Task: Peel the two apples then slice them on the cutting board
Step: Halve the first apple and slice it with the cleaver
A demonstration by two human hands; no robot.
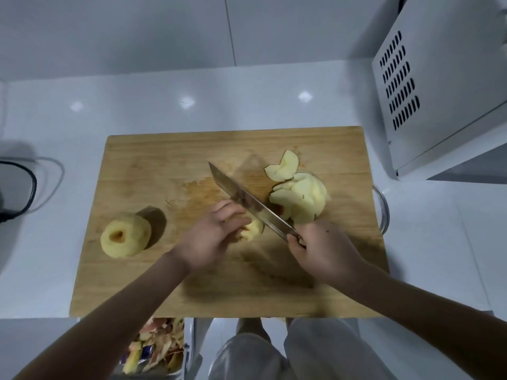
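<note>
A wooden cutting board [153,165] lies on the white counter. A whole peeled apple [125,234] sits at its left, stem hollow facing up. My left hand [211,237] holds down a small remaining apple piece [253,229] near the board's middle. My right hand [323,248] grips the handle of a knife [244,196], whose blade angles up-left and rests against the right side of that piece. A pile of pale apple slices [299,196] lies right of the blade, with a couple of slices [284,167] just behind it.
A white microwave [444,86] stands at the back right, close to the board's corner. A black cable [26,187] loops on the counter at left. A metal rim [384,209] shows past the board's right edge. Below the counter edge, a bin holds apple peels [159,344].
</note>
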